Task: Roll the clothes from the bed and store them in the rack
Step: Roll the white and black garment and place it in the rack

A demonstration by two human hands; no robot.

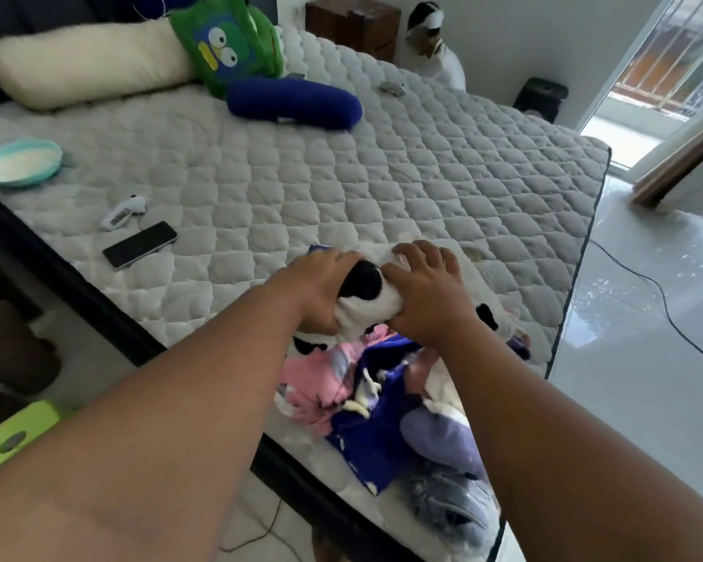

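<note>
A quilted pale-grey mattress [341, 176] on a dark-framed bed fills most of the view. At its head lie a long cream bolster [86, 66], a green plush cushion [228, 42] with a cartoon face, and a dark blue bolster [293, 103]. At the near corner of the mattress sits a loose pile of clothes [366, 415]: crumpled pink, deep blue printed and lilac pieces, with a grey-blue one at the very edge. Just beyond that pile, on the mattress, is a white-and-black garment [368, 296]. It is soft and fleecy, white with large black patches, and its middle is bunched into a thick roll, while more of it trails out to the right. Its kind is hard to tell from this angle. The left hand [321, 285] grips the roll's left end, fingers curled down around it. The right hand [427, 294] clasps the right end, thumb tucked under and fingers [419, 251] spread and bent over the top. Well to the left on the mattress lie a round teal dish [19, 162], a black phone [141, 245] face up, and just beside it a small white device [122, 212], possibly a remote.
</note>
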